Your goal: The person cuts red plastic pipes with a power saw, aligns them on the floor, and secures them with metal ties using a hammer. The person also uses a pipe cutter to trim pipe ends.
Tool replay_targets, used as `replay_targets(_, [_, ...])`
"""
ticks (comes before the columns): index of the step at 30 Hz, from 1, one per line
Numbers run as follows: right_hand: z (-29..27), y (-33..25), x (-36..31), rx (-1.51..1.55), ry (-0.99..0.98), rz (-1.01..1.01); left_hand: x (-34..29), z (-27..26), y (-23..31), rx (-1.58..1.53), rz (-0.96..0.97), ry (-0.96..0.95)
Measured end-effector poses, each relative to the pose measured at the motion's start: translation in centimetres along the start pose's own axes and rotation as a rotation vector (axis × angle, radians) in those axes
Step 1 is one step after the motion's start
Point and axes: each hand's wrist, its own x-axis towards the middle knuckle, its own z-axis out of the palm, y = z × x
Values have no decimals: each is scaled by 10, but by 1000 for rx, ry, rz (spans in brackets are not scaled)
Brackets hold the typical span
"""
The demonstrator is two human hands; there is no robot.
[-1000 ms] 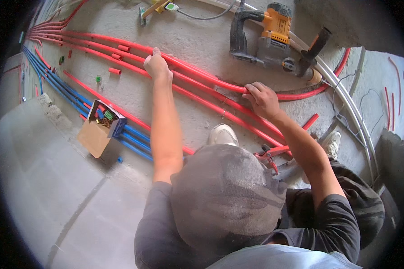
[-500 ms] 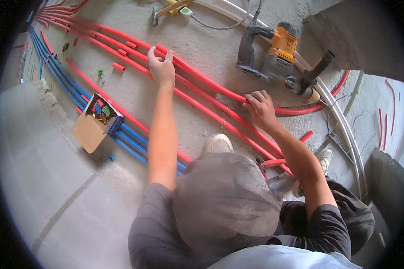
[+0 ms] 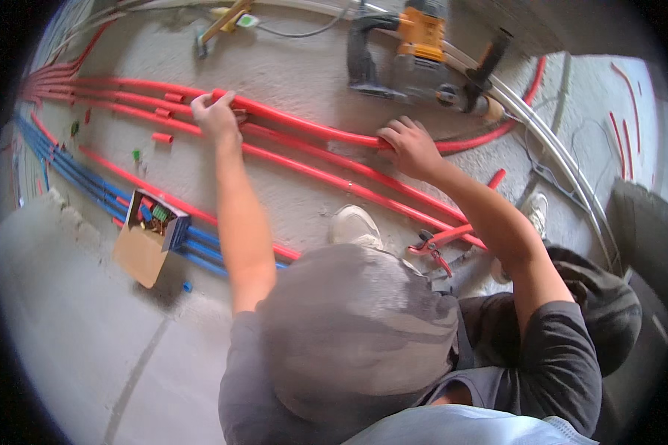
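Observation:
My right hand (image 3: 412, 148) curls its fingers over the farthest red conduit pipe (image 3: 304, 127), which runs across the floor. To the left, my left hand (image 3: 217, 119) is closed at that same pipe, beside a place where one pipe end meets another length; its fingertips partly hide the spot. Two more red pipes (image 3: 297, 167) run alongside, nearer to me. Short red pipe pieces (image 3: 162, 138) lie left of my left hand.
A yellow and black rotary hammer (image 3: 423, 37) lies beyond my right hand. Red-handled cutters (image 3: 439, 245) rest by my shoe. An open cardboard box (image 3: 145, 256) of small parts sits over blue pipes (image 3: 208, 248). A hammer (image 3: 219, 30) lies at the far left.
The view has shifted, so most things appear farther left, and the cutters show more fully. Both hands stay at the same far red pipe.

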Motion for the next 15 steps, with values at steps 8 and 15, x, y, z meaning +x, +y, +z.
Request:
replay_targets(8, [-48,34,-45,79,-48,-69,11,9,-25,75,82,23])
replay_targets(15, [-116,61,-178,45,-734,-420,19,0,-25,50,55,6])
